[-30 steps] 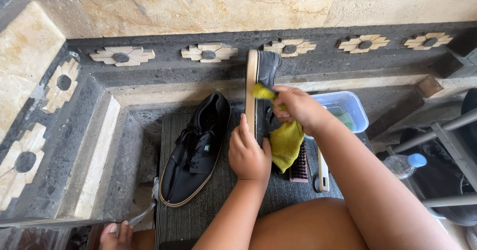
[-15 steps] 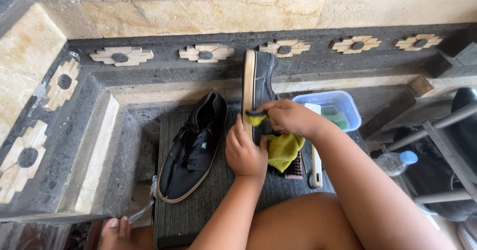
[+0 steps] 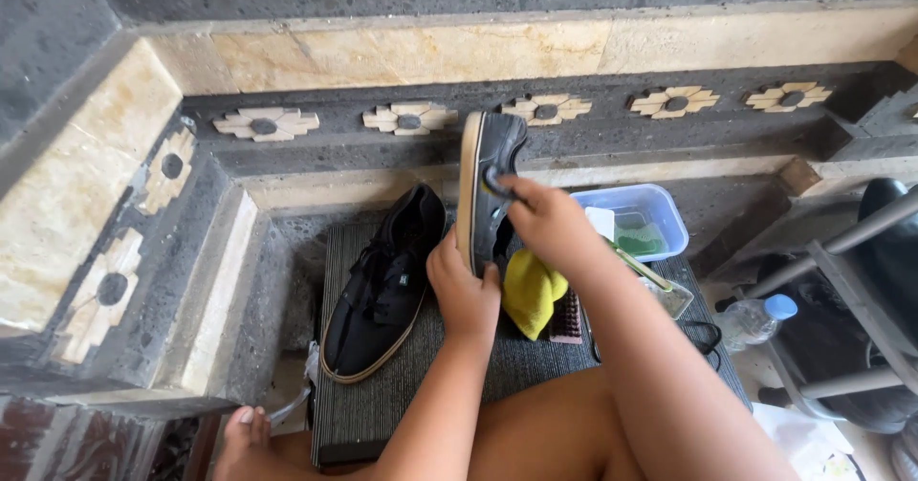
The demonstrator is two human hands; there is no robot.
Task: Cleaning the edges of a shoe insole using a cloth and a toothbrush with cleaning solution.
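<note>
Near edge of the grey mat [image 3: 402,395]: left hand [image 3: 464,295] grasps the heel end of a dark shoe [image 3: 486,189] stood on end around the mat's middle, pale sole facing left, while right hand [image 3: 550,225] is clenched against the shoe's upper, what it pinches too small to tell. Yellow cloth [image 3: 531,292] and a small brush [image 3: 568,318] lie just right of the left hand; second black shoe [image 3: 382,285] lies flat on the mat's left side, apart from the held one. Farther back at the mat's far right corner sits a clear plastic tub [image 3: 636,223], a plastic bottle [image 3: 755,318] off the right edge, carved stone wall [image 3: 411,118] behind.
</note>
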